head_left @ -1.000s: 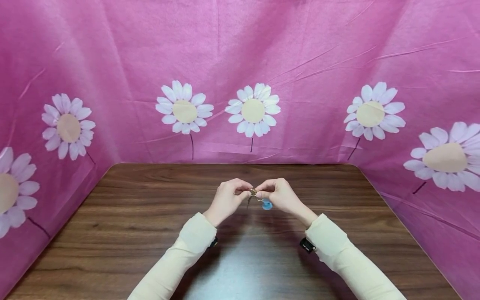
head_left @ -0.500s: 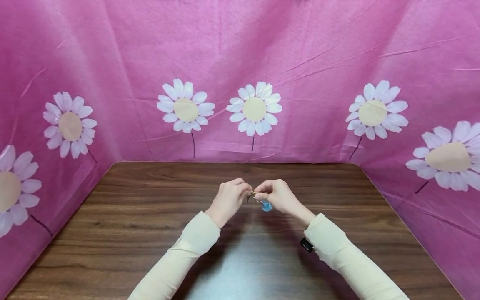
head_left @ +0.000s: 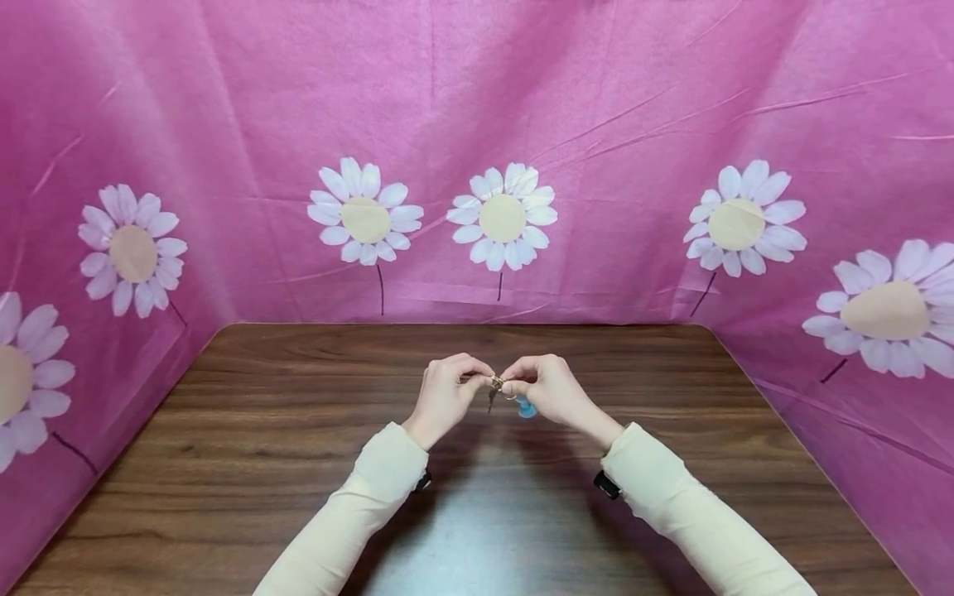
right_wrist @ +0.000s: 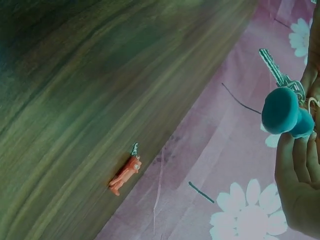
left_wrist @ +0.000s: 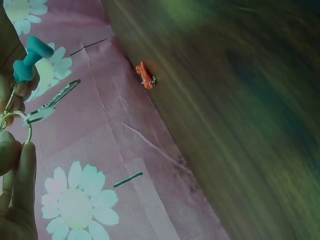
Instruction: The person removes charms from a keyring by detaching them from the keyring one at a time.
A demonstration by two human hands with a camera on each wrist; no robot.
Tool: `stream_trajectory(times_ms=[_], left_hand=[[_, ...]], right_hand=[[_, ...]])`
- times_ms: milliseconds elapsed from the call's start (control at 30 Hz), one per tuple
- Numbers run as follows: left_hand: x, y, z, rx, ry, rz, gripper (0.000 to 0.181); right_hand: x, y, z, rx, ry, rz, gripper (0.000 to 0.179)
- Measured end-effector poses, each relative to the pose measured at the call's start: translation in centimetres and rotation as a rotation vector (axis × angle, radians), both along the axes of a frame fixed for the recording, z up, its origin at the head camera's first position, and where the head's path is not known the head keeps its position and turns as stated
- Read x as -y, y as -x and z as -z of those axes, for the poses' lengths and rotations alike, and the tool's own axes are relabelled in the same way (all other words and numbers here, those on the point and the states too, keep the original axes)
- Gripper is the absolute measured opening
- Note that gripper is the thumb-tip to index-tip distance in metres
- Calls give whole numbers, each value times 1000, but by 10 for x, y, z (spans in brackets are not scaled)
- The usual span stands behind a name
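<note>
In the head view, both hands meet over the middle of the table. My left hand (head_left: 445, 396) pinches a gold key ring (left_wrist: 29, 131) between thumb and fingers. From the ring a silver key (left_wrist: 52, 102) sticks out; in the head view this key (head_left: 490, 402) points down below the left fingertips. My right hand (head_left: 550, 391) pinches the same key ring from the other side. A blue pushpin-shaped charm (right_wrist: 281, 111) is attached to it, and this charm (head_left: 526, 407) dangles under the right fingers. Fingertips partly hide the ring.
A small orange figure with a metal clip (right_wrist: 125, 176) lies near an edge of the brown wooden table (head_left: 298, 447), seen only in the wrist views. A pink cloth with white daisies (head_left: 626, 248) surrounds the table at the back and sides.
My left hand rolled over the key ring half a second ago and has since turned back, its thumb in sight again. Both hands shift slightly left with the key ring.
</note>
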State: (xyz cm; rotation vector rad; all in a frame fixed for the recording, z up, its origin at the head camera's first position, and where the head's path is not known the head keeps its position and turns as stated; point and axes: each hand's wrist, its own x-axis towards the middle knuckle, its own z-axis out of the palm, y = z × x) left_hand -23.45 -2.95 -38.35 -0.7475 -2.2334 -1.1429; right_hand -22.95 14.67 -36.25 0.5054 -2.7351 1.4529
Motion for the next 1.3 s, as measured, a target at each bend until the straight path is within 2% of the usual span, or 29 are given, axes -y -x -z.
stream_trajectory(times_ms=[67,133,300,367,467,633,700,900,1133,1300], left_hand=[[2,-1,-1,7,-6,-4,2],[3,-2,-3,19,-20,1,4],[6,-5,-5,68,-78,60,5],[4,-6,-6,72,-94,84,5],[2,-5,-7,51,-103,87,5],[0,-6,-6,20,-102,49,5],[-1,-8,-5,18,-105,44,5],[-3,-11,-6,17,-125,41,5],[-1,-14,-9,13,-89,-19,7],[-3,-13,-10,61,-149,-19,5]], right_hand=[[1,0,-2,33,22,-19,4],[1,0,-3,98,87,-61,7],[-1,0,-7,302,282,-158,19],[-4,-2,-9,335,300,-156,19],[-6,-3,-14,259,215,-150,16],[-5,-5,-18,130,65,-132,10],[-6,-6,-19,160,81,-127,10],[-7,-10,-19,168,85,-127,11],[-4,-14,-22,68,-43,-98,5],[-3,-15,-25,30,-72,-69,4]])
